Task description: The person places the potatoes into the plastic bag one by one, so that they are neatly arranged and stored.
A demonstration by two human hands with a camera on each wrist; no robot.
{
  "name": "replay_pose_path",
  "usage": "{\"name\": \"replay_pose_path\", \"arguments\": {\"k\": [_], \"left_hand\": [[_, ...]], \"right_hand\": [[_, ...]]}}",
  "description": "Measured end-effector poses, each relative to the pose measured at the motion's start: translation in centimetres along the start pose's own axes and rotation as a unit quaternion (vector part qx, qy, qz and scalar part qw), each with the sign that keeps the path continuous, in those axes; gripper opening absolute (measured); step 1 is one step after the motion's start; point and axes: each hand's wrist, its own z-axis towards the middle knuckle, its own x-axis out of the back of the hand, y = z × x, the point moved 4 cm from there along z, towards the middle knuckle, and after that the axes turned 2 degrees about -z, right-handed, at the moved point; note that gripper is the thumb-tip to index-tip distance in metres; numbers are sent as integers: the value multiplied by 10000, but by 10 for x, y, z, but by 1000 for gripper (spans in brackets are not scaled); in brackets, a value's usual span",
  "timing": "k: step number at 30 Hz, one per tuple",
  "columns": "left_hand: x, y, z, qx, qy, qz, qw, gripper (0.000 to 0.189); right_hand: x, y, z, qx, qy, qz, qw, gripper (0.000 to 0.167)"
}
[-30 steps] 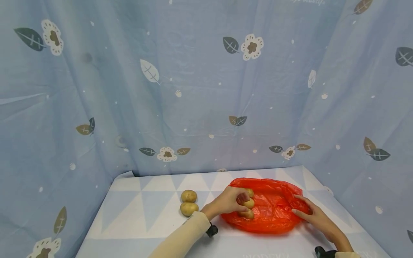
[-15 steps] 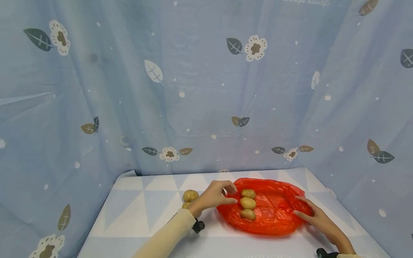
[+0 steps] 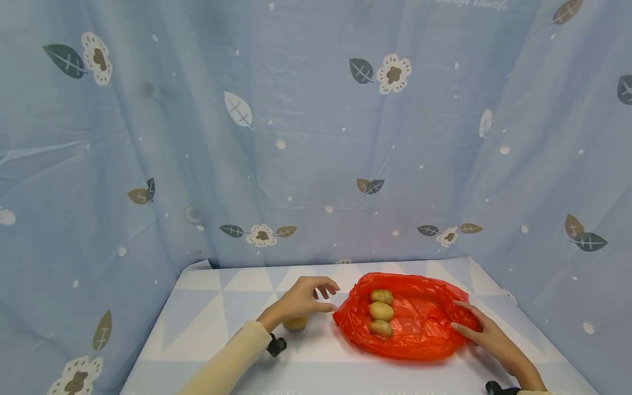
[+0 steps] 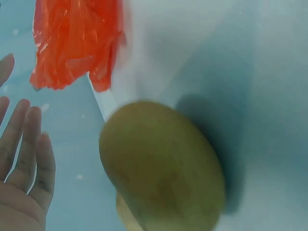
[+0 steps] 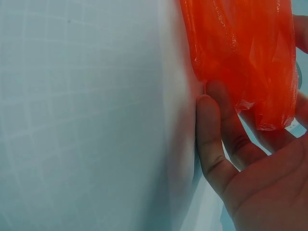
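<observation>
Fingers loosely bent and holding nothing, my left hand (image 3: 301, 299) hovers left of the red plastic bag (image 3: 419, 356). Below its wrist a potato (image 3: 295, 324) shows on the table. The left wrist view has this large potato (image 4: 163, 168) close up, with part of a second potato (image 4: 124, 211) behind it; my hand hides that one in the head view. Three potatoes (image 3: 381, 311) lie in a row at the left inside of the bag, whose mouth spreads wide. My right hand (image 3: 486, 332) rests against the bag's right side, its fingers (image 5: 209, 130) extended and touching the plastic.
The table (image 3: 197, 334) has a pale blue and white triangle pattern. A blue curtain (image 3: 306, 164) with leaves and flowers encloses its back and sides. Black straps with camera mounts (image 3: 276, 345) sit on the wrists.
My left hand has pulled away from the potatoes in the bag and moved left, over the potatoes on the table. The right hand stays at the bag's side.
</observation>
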Motion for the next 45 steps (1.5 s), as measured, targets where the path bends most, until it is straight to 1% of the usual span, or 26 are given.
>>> {"name": "replay_pose_path", "arguments": {"k": [5,12,22,28,32,38,41,45], "left_hand": [[12,-6,-13,48,-4,121,9999,35],[24,-18,-31,311,-47,34,9995,34],[32,-31,-55,289,-135,-138,9994,33],[34,-36,-63,239,-162,-240,9993,39],[35,-39,-68,246,-144,-175,9994,41],[38,-46,-76,412,-114,62,9991,42],[38,-51,-78,516,-159,148,9984,44],[37,-58,-81,578,-264,231,9977,46]], "right_hand": [[1,-1,0,-24,16,-17,10000,86],[1,-1,0,-25,18,-33,10000,87],[-1,1,-3,-102,11,27,9999,90],[-1,1,-3,-58,35,33,10000,89],[-2,2,-2,-39,33,46,10000,89],[-3,1,-3,-8,39,62,10000,89],[-3,0,-4,-1,33,69,10000,89],[-3,-1,-4,-1,8,55,10000,89]]}}
